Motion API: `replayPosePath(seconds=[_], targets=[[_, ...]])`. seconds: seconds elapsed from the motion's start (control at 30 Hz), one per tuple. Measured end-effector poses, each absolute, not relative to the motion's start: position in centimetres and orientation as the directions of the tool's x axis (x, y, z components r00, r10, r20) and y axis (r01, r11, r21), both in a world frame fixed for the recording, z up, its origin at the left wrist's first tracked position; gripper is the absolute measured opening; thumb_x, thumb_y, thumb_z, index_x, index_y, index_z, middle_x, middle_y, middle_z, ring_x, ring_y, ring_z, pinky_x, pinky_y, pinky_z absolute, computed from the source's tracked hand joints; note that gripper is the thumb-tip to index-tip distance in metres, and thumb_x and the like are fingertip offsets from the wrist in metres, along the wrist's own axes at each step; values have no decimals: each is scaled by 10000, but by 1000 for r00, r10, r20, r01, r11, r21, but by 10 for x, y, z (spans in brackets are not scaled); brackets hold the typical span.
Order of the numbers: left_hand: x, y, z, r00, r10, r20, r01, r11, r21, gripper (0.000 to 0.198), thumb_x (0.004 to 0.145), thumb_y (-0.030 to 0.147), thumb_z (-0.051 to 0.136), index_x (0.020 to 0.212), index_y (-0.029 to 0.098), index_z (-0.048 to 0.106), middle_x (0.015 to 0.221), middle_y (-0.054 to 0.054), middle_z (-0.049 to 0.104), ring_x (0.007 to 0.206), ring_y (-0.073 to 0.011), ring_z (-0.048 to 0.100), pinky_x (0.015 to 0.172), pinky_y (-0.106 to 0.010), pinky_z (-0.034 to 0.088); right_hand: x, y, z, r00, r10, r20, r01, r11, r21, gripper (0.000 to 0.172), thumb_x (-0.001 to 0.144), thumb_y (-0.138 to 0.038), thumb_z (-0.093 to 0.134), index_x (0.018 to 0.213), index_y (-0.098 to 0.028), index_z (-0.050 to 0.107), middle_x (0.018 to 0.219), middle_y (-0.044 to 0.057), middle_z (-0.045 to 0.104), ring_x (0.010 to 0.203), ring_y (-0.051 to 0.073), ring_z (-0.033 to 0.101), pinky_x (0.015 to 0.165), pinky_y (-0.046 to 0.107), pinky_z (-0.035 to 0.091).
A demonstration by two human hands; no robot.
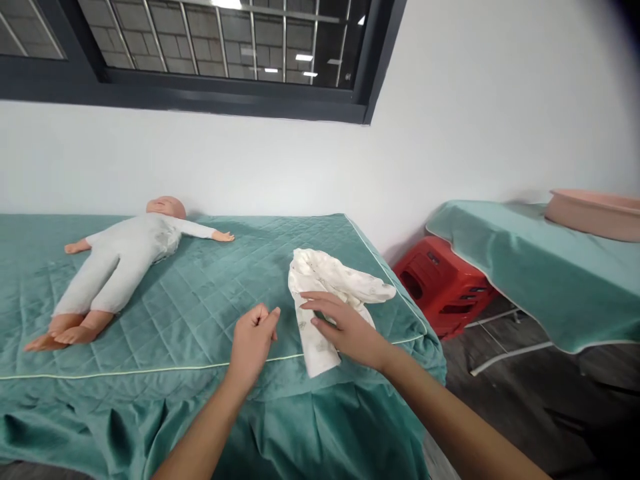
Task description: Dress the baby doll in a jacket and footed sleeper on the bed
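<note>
A small white baby garment (325, 273) with a faint print lies rumpled on the green quilted cover, one sleeve pointing right and its lower end near the front edge. Over it hovers or rests my right hand (345, 330), fingers stretched out and apart; whether it touches the cloth I cannot tell. To the garment's left, my left hand (254, 341) is curled into a loose fist above the cover, with nothing visible in it. A baby doll (130, 243) in a pale one-piece lies on its back at the left, arms spread and head toward the wall.
The green quilted cover (220, 293) drapes over the bed's front edge. At the right, red plastic stools (445, 287) stand beside a second table with a green cloth (505, 247), which holds a pink basin (595, 215). A barred window (225, 40) is in the wall behind.
</note>
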State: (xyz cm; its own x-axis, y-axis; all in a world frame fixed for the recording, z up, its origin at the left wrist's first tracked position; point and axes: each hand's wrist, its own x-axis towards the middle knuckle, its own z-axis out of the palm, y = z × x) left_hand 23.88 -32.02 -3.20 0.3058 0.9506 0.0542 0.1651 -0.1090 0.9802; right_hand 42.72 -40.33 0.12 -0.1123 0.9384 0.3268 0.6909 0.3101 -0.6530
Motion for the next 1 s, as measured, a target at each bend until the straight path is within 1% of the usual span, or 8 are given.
replayPosePath(seconds=[0.13,0.27,0.33,0.47,0.63,0.7,0.87,1.0], targets=[[243,-292,-34,223,972,80,314,-149,938,497,867,464,529,508,210,298,447,49,370,483,-111,374,517,-240,299,452,-398,-12,54,914,401,806,198,-558,348,918,-253,530,1261,-270,584,1354,77,582,1285,249,517,1101,492,411],[267,-262,-41,280,955,102,369,-205,907,467,850,443,538,499,209,336,465,41,385,532,-131,442,550,-240,312,490,-385,-29,179,919,352,951,-70,-300,467,865,-272,607,1325,-234,538,1528,125,402,1450,346,274,1138,641,251],[283,-249,-44,267,960,81,353,-176,919,424,836,408,553,519,213,351,490,36,417,576,-146,491,573,-238,333,509,-378,-31,310,896,317,939,-238,-248,430,897,-273,555,1325,-232,541,1553,134,359,1465,374,225,1114,696,218],[311,-231,-47,220,974,54,341,-129,931,401,850,427,548,551,224,372,551,9,483,664,-184,549,633,-259,367,518,-370,-23,394,815,426,909,-276,-313,384,940,-187,398,1272,-207,589,1505,143,422,1437,343,301,1123,630,289],[346,-231,-47,151,989,-5,271,-37,962,339,867,439,563,639,228,426,642,-23,546,763,-228,586,726,-304,395,453,-366,-27,34,885,464,839,227,-495,456,932,-185,428,1372,-276,505,1511,81,416,1400,255,383,1153,513,349],[359,-234,-47,125,991,-38,204,12,979,314,875,443,564,688,225,439,670,-21,562,787,-221,593,752,-309,413,432,-358,-37,-21,886,462,778,305,-549,483,942,-167,387,1402,-291,469,1515,64,413,1411,229,369,1177,494,319],[367,-233,-43,160,976,-150,-46,159,986,360,940,520,431,831,185,508,732,-34,621,716,-178,625,694,-300,483,452,-324,-56,382,806,453,734,34,-679,502,912,-295,487,1401,-195,436,1408,141,507,1328,281,453,1149,529,321],[348,-228,-31,455,868,-197,-360,382,851,407,805,534,661,913,146,602,736,-49,662,655,-188,646,660,-323,525,476,-304,-46,397,758,518,816,-31,-578,552,775,-416,683,1245,-161,543,1401,169,498,1339,352,401,1130,573,279]])
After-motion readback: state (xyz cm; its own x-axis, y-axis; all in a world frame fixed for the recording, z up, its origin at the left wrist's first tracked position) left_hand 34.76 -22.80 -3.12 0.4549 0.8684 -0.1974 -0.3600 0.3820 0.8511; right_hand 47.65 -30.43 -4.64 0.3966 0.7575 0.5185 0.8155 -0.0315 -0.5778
